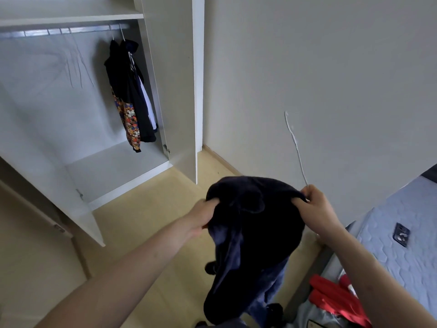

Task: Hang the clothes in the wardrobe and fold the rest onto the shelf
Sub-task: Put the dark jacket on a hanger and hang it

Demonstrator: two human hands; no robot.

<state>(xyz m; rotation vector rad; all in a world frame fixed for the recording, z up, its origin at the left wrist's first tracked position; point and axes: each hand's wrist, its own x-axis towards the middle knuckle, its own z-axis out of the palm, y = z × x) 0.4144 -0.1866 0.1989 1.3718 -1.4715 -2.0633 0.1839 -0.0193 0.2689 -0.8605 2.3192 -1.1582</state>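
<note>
Gripping a dark garment (255,233), left hand (201,215) and right hand (314,204) face an open wardrobe (172,91) holding hung jackets (132,95).

Wardrobe (170,67): far left, doors open. Shelf (71,18) across its top; rail (63,31) just beneath. Bare hangers (75,60) on the rail's left part; hung clothes (131,95) at its right end. Garment (255,233): centre foreground, in front of the wardrobe, held between left hand (201,216) and right hand (314,204). Hanger (295,147): rises from the right hand, before the wall (331,67). Bed (406,233): far right. Phone (401,234) on the bed. More clothes (335,301): lower right, at the bed's near end.
</note>
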